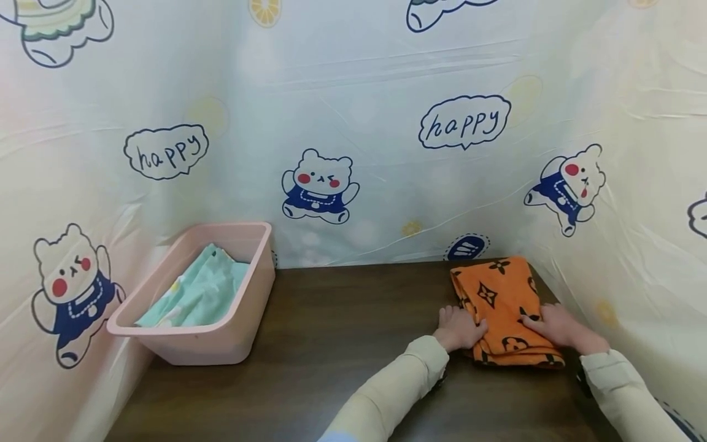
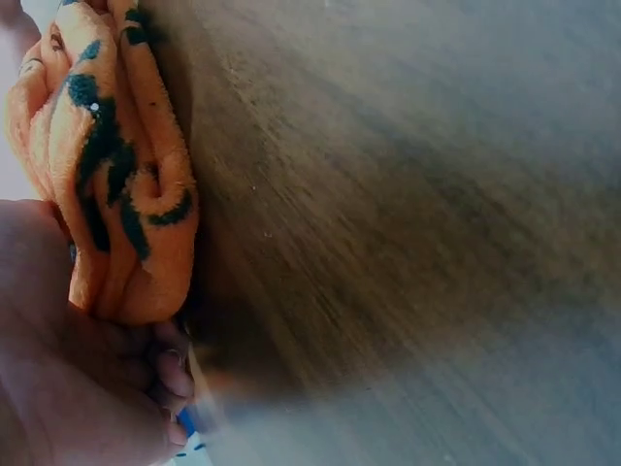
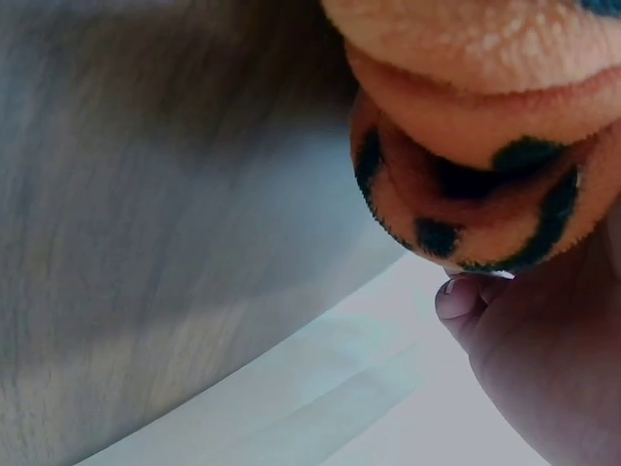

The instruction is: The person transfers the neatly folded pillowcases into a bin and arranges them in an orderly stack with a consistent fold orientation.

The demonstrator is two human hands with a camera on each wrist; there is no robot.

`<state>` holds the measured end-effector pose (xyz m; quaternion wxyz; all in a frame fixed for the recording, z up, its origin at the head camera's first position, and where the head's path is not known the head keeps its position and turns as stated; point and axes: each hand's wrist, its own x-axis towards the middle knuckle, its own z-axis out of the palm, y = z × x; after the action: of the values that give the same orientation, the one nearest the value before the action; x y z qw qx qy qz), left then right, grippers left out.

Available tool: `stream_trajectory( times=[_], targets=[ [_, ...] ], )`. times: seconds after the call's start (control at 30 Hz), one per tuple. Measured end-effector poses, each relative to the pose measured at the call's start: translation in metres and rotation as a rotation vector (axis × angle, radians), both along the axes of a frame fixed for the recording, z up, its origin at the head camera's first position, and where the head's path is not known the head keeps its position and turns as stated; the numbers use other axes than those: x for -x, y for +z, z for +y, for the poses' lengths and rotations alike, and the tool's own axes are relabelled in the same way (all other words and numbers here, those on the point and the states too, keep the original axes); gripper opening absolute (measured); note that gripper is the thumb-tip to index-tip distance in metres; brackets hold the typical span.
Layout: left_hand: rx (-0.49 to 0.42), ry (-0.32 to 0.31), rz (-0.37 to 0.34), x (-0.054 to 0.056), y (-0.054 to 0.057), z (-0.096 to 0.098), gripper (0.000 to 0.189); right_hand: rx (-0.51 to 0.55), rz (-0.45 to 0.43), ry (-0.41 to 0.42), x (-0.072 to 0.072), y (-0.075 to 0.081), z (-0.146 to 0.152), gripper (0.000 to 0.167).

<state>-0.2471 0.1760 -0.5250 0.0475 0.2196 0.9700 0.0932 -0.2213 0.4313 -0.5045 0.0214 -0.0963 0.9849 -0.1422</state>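
A folded orange towel (image 1: 499, 307) with dark flower-like prints lies on the brown table at the right. My left hand (image 1: 459, 328) grips its left edge, thumb on top. On the opposite edge my right hand (image 1: 560, 325) holds the towel, its thumb also laid over the top. The left wrist view shows the towel's (image 2: 146, 194) thick, soft layers beside the left hand (image 2: 87, 379), whose fingers curl in near its lower end. Rounded folds of the towel (image 3: 466, 233) fill the upper right of the right wrist view, above the right hand (image 3: 543, 340).
A pink plastic basin (image 1: 259, 288) stands at the table's left, with a folded mint-green cloth (image 1: 204, 291) inside. The dark wooden table (image 1: 342, 319) stretches between basin and towel. A pale printed sheet (image 1: 375, 184) with cartoon bears hangs behind and along both sides.
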Motion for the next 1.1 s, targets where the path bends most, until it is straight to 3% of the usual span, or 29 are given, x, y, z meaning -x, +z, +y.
stream_trajectory(
  times=[0.5, 0.6, 0.73, 0.9, 1.1],
  targets=[
    [-0.063, -0.024, 0.047, 0.004, 0.004, -0.013, 0.064, 0.146, -0.035, 0.010, -0.001, 0.008, -0.009, 0.042],
    [-0.082, -0.020, 0.030, 0.004, 0.003, -0.019, 0.066, 0.170, -0.077, -0.020, -0.002, 0.010, -0.011, 0.043],
    [-0.131, -0.015, -0.025, 0.000, -0.006, -0.018, 0.071, 0.180, -0.149, -0.084, -0.009, 0.002, -0.007, 0.048],
    [-0.188, 0.014, -0.072, 0.011, -0.015, -0.010, 0.073, 0.181, -0.207, -0.119, 0.000, -0.003, -0.001, 0.055],
    [-0.237, -0.017, -0.113, 0.016, -0.003, -0.008, 0.064, 0.228, -0.242, -0.087, 0.010, 0.007, 0.000, 0.050]
  ],
)
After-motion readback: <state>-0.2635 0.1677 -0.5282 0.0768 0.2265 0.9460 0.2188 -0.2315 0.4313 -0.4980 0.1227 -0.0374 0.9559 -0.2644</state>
